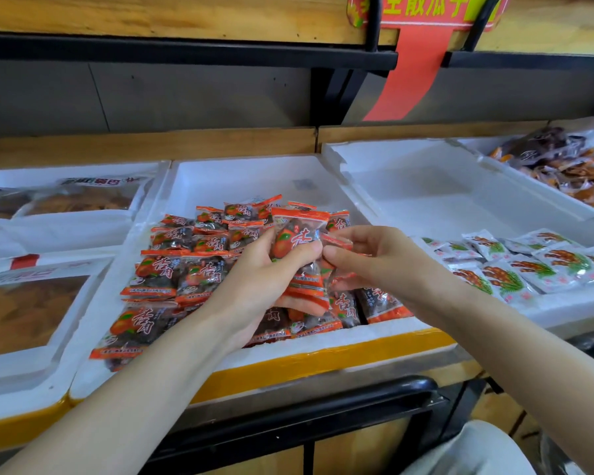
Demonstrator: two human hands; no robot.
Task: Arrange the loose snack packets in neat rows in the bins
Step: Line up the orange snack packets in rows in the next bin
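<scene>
So left hand (254, 279) grips a bunch of orange packets (299, 241) over the middle bin (240, 180), right hand (374, 258) pinches another packet (338, 241) beside them.

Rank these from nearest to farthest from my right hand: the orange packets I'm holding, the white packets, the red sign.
1. Orange packets, held in the left hand, pinched by the right hand.
2. White packets, in the bin to its right.
3. Red sign, hanging above at the back.
</scene>
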